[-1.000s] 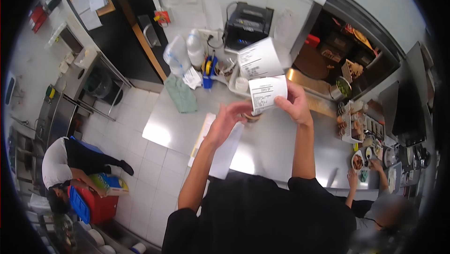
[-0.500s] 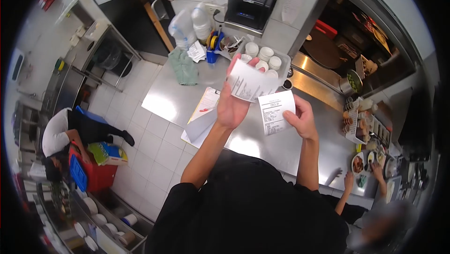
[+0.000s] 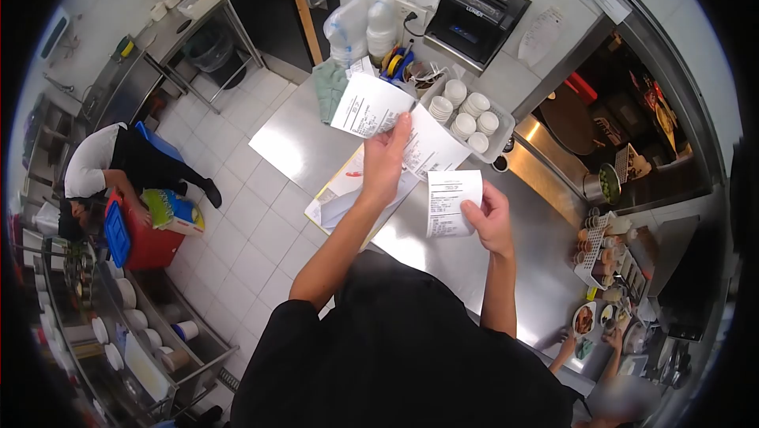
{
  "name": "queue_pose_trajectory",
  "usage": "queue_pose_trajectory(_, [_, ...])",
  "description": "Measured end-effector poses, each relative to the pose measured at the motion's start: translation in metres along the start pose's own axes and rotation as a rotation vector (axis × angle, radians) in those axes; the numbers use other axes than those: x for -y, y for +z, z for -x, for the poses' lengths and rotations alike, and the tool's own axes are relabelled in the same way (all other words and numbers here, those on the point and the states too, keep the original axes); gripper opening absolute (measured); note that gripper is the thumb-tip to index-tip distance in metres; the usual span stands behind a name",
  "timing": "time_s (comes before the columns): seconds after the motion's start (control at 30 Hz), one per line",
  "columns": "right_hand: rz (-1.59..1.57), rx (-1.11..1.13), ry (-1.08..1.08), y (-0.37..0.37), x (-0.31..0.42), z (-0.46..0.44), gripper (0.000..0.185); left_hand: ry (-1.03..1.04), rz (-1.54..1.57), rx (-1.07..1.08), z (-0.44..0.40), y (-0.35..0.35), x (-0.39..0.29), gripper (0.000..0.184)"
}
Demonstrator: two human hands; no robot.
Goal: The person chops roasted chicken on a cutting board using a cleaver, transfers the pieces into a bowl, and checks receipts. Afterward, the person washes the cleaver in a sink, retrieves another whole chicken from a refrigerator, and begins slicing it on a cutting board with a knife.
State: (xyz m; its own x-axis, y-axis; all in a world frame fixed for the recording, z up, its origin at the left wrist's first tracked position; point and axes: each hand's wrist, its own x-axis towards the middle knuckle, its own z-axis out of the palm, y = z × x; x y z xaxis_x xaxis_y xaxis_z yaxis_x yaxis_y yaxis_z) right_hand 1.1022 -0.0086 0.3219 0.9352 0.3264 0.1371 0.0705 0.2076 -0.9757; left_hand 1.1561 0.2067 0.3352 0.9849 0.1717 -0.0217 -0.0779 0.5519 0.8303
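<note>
My left hand (image 3: 384, 161) is closed on printed paper slips, its thumb on top. One receipt (image 3: 368, 105) sticks out to the upper left of the fingers, and a second white receipt (image 3: 433, 140) spreads to the right. Between thumb and fingers of my right hand (image 3: 492, 221) is another printed receipt (image 3: 452, 202), held upright by its right edge. Both hands are above a steel counter (image 3: 277, 129). Beneath my left hand lies a clipboard (image 3: 322, 211) with papers, partly hidden by the slips and my forearm.
A black printer (image 3: 477, 18) sits on a wall shelf. Below it stands a plastic tub (image 3: 498, 143) of stacked white cups (image 3: 465, 123). A green cloth (image 3: 327, 90) lies by the counter edge. One person bends over a red cooler (image 3: 154, 230); another handles plates (image 3: 585, 317) at right.
My left hand has turned from an open palm under the paper to a thumb grip, and two slips now spread apart. My right hand still holds its receipt. The view has shifted.
</note>
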Motion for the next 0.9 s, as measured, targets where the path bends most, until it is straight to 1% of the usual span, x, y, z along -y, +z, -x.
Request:
queue_pose_trajectory(0.1, [0.178,0.012,0.077,-0.009,-0.005,0.004,0.021,0.089,-0.044,-0.033,-0.011,-0.003,0.008,0.032])
queue_pose_trajectory(0.13, [0.304,-0.016,0.028,-0.014,-0.009,0.005,0.013,0.046,-0.031,-0.017,-0.014,-0.005,0.008,0.03])
queue_pose_trajectory(0.23, [0.214,-0.074,-0.118,-0.012,-0.002,0.007,0.011,-0.07,0.082,-0.03,-0.02,-0.006,0.006,0.03])
queue_pose_trajectory(0.27, [0.197,-0.09,-0.119,-0.01,0.007,0.008,0.011,-0.065,0.064,-0.048,-0.025,-0.011,0.01,0.031])
queue_pose_trajectory(0.33, [0.157,-0.123,-0.122,-0.005,0.025,0.011,0.011,-0.069,0.047,0.001,-0.027,-0.014,0.008,0.033])
queue_pose_trajectory(0.43, [0.199,-0.13,-0.029,-0.019,0.025,0.014,0.01,-0.09,-0.005,0.038,-0.025,-0.013,0.002,0.035])
queue_pose_trajectory(0.53, [0.249,-0.194,-0.03,-0.025,0.036,0.01,0.011,-0.063,-0.063,0.024,-0.021,-0.014,0.002,0.035])
queue_pose_trajectory(0.57, [0.217,-0.245,-0.052,-0.031,0.037,0.006,0.011,-0.052,-0.08,0.03,-0.019,-0.014,0.003,0.035])
queue_pose_trajectory(0.6, [0.192,-0.308,-0.087,-0.04,0.035,-0.002,0.012,-0.11,-0.085,0.086,-0.017,-0.019,0.003,0.035])
queue_pose_trajectory(0.63, [0.175,-0.37,-0.142,-0.053,0.039,-0.016,0.012,-0.177,-0.131,0.067,-0.012,-0.017,-0.002,0.036])
queue_pose_trajectory(0.67, [0.204,-0.435,-0.237,-0.066,0.049,-0.033,0.013,-0.224,-0.1,0.089,-0.009,-0.022,0.002,0.035])
queue_pose_trajectory(0.7, [0.261,-0.492,-0.315,-0.087,0.065,-0.054,0.012,-0.267,-0.115,0.047,-0.007,-0.025,0.008,0.034])
queue_pose_trajectory(0.77, [0.345,-0.581,-0.447,-0.115,0.099,-0.098,0.012,-0.22,-0.107,0.055,-0.003,-0.041,0.027,0.032])
queue_pose_trajectory(0.83, [0.411,-0.669,-0.586,-0.139,0.137,-0.155,0.016,-0.319,-0.113,0.098,0.009,-0.054,0.029,0.03])
queue_pose_trajectory(0.9, [0.61,-0.727,-0.594,-0.161,0.159,-0.221,0.025,-0.27,-0.12,0.067,0.02,-0.066,0.036,0.031])
